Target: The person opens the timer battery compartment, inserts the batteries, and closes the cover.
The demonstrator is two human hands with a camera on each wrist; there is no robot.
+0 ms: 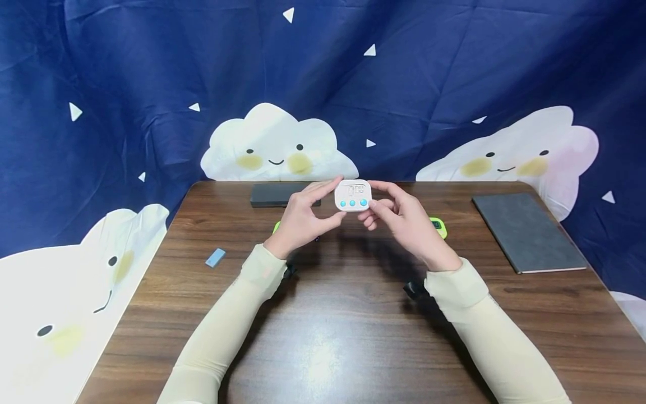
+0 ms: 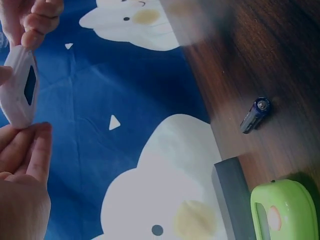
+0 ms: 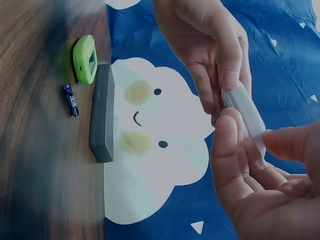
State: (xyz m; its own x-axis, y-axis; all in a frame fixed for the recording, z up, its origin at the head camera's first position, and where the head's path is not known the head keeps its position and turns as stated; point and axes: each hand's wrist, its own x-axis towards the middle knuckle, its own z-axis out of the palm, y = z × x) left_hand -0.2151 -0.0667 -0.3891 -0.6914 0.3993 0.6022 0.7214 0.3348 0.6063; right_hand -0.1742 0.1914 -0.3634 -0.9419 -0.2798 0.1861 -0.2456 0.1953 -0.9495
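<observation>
White digital timer (three blue buttons), pinched at its edges between left hand and right hand above the wooden table; fingertip-only hold risks a drop.

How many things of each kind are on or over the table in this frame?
Timers: 3, a white timer held in both hands, a green timer, another green timer
Battery: 1
Dark block: 1
Grey notebook: 1
Blue eraser: 1
Total: 7

Head view above table, wrist views close, sharing timer
</observation>
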